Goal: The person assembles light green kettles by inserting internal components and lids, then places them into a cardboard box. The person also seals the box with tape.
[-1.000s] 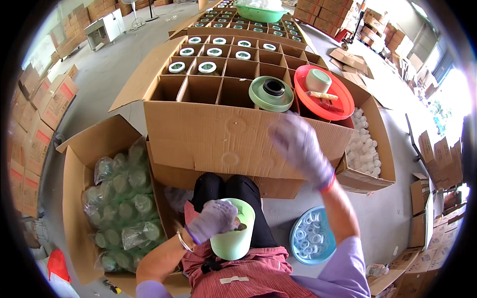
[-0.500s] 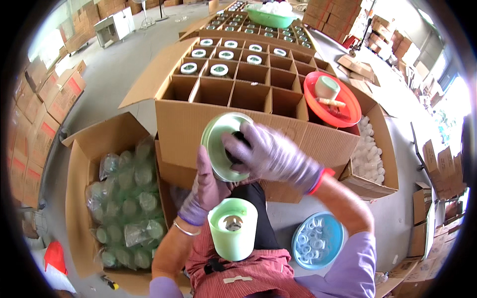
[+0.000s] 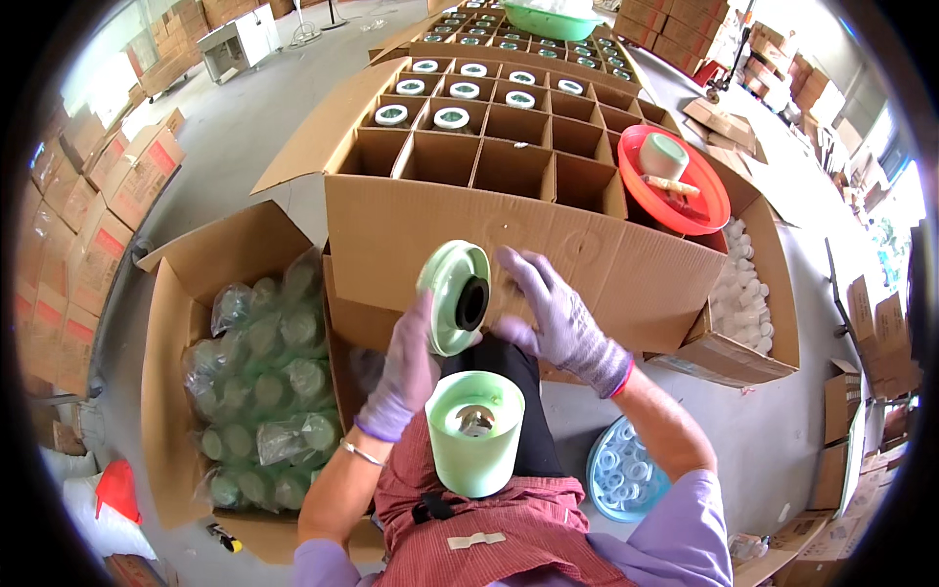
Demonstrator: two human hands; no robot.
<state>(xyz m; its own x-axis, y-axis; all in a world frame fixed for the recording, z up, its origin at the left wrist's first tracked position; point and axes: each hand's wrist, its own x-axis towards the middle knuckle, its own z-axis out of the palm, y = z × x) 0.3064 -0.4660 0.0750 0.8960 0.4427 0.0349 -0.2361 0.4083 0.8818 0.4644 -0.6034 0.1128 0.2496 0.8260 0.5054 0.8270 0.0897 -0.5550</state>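
Evidently partway: grasping the green disc (image 3: 450, 293) with the fingers of the left hand (image 3: 401, 372), above and apart from the open green cup (image 3: 476, 458) on the lap (image 3: 540, 430); with the fingers of the right hand (image 3: 569, 328) spread, holding nothing. With jars (image 3: 452, 118) in only some compartments of the divided carton (image 3: 469, 220).

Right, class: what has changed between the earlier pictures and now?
The green lid came off the carton toward the lap, into the left hand, which left the cup. The right hand has let go. The cup stayed on the lap, the red tray on the carton.
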